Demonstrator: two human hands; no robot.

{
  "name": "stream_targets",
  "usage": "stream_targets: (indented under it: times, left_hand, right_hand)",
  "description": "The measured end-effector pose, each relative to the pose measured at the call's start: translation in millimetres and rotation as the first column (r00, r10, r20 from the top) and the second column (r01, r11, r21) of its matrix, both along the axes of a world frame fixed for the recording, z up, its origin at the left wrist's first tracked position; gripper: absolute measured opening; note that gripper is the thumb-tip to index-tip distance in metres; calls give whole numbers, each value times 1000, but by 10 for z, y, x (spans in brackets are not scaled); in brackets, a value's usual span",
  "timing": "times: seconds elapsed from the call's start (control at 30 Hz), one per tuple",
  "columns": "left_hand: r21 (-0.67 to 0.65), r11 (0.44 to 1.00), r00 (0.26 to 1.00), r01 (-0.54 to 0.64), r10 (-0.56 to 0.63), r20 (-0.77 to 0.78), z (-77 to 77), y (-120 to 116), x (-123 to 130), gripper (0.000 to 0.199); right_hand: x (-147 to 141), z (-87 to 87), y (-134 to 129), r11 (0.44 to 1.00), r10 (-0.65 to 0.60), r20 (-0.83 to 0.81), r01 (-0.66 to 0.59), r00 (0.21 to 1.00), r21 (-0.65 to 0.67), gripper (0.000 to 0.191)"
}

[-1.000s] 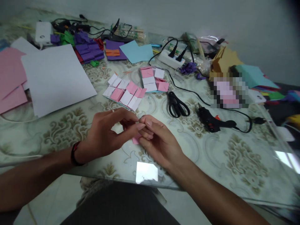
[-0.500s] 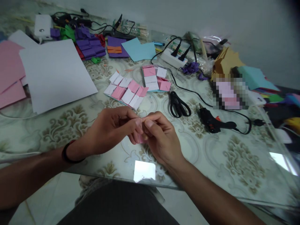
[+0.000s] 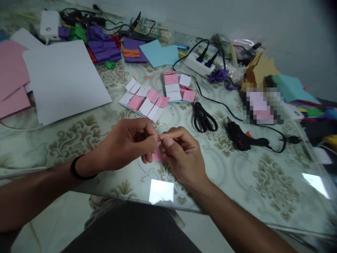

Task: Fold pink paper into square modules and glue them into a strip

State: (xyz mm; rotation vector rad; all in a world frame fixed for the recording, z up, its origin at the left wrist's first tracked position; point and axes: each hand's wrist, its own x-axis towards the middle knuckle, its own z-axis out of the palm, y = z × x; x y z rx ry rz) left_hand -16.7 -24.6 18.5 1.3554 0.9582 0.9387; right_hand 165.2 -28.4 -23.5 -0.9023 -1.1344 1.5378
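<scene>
My left hand (image 3: 131, 142) and my right hand (image 3: 183, 151) meet fingertip to fingertip above the patterned table, both pinched closed. Between and below the fingers shows a small piece of pink paper (image 3: 158, 154), partly hidden by them. My right fingers close on it; what exactly my left fingertips grip is too small to make out. Beyond the hands lie two sets of folded pink and white papers, one nearer (image 3: 144, 100) and one farther back (image 3: 173, 87).
Black scissors (image 3: 204, 117) and a black glue gun (image 3: 243, 136) with its cord lie right of the hands. Large white sheets (image 3: 65, 79) are at the left. Along the back are a power strip (image 3: 199, 64), purple folded papers (image 3: 104, 51) and blue sheets (image 3: 159, 54).
My left fingertips have shifted slightly at the pinch, and more of the pink paper shows below them. The view has moved a little, so the table things appear slightly farther right.
</scene>
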Motion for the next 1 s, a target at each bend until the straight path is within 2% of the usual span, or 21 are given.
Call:
stream_targets:
  times: [0.13,0.23,0.33,0.57,0.8,1.0]
  left_hand:
    - [39,999,999,-28,28,-17,-20,1,5,20]
    - [93,995,1000,-27,27,-6,-44,3,3,20]
    - [127,992,1000,-15,15,-4,-58,4,-2,20]
    - [120,993,999,-10,5,36,-34,-12,17,12]
    - [135,990,998,-38,45,-50,-42,-52,-4,14]
    - [173,985,999,-14,20,-30,-33,-59,-8,13]
  right_hand:
    - [-50,54,9,986,64,-179,-90,982,-142,9]
    - [-81,101,20,947,110,-333,-200,937,-252,10]
    - [-89,121,27,909,133,-402,-273,906,-314,12]
    - [-76,109,24,910,131,-419,-277,899,-308,11]
    - [-84,80,14,931,98,-363,-215,926,-296,15]
    - [-78,91,20,934,105,-376,-221,921,-280,13]
